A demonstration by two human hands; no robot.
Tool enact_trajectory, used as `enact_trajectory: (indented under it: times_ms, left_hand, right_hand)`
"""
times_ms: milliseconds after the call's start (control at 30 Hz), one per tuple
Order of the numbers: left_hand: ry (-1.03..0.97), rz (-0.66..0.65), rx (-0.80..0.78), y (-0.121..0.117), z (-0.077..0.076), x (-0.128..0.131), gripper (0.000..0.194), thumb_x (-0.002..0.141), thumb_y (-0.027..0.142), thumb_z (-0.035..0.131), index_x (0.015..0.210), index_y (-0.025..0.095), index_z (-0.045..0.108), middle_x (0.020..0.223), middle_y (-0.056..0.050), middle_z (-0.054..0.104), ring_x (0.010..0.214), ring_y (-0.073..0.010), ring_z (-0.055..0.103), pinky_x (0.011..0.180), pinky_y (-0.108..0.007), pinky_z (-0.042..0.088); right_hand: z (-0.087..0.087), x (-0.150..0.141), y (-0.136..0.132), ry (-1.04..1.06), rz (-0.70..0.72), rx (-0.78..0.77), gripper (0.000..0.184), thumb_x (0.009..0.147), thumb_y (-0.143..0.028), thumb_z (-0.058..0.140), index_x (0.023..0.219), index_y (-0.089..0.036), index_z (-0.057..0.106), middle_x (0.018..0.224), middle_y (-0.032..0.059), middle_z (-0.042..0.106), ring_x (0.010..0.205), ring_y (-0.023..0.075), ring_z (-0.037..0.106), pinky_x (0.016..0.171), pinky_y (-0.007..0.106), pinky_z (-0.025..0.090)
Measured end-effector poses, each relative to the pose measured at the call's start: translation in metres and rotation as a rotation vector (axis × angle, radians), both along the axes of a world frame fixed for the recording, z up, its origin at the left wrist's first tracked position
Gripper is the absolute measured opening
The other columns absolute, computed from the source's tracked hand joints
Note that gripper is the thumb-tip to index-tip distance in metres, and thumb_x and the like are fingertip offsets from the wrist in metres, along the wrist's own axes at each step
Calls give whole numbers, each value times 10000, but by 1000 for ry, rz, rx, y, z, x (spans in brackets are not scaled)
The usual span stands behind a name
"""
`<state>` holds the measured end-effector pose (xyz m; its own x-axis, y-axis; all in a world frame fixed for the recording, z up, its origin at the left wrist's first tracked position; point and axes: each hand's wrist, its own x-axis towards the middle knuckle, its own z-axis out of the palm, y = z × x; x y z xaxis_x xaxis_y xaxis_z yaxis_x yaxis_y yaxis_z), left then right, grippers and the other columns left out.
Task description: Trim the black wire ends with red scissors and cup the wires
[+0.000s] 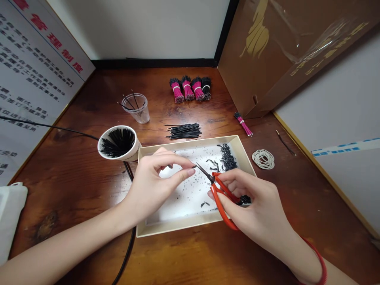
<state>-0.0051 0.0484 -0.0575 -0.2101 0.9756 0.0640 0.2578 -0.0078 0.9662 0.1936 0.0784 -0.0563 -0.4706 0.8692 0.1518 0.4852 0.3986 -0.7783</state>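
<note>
My left hand (pixel 156 184) hovers over the tray, its thumb and forefinger pinched on a thin black wire (pixel 170 166) that is barely visible. My right hand (pixel 252 202) grips red-handled scissors (pixel 219 194), their metal blades pointing at the left fingertips. A dark bundle of wire ends (pixel 244 200) shows beside my right fingers. Below both hands lies a cream tray (pixel 192 226) strewn with tiny clippings, and a heap of black wire scraps (pixel 227 157) sits at its far side.
A white cup (pixel 118 142) of black wires stands left of the tray, and a clear cup (pixel 139 113) stands behind it. Farther back lie loose black wires (pixel 184 131), pink-and-black wire bundles (pixel 190 89), rubber bands (pixel 263 159) and a brown cardboard box (pixel 252 67).
</note>
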Motion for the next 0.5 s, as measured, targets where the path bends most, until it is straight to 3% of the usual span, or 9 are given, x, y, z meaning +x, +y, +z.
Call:
enact_trajectory:
  times_ms: [500]
  left_hand:
    - [1, 1, -8, 0, 0, 0, 102, 700, 155, 766, 737, 250, 771, 747, 14, 741, 753, -167, 601, 688, -319, 456]
  right_hand:
    - [-1, 0, 0, 2, 12, 15, 154, 725, -74, 667, 802, -188, 597, 593, -62, 527, 503, 71, 439, 453, 201, 397]
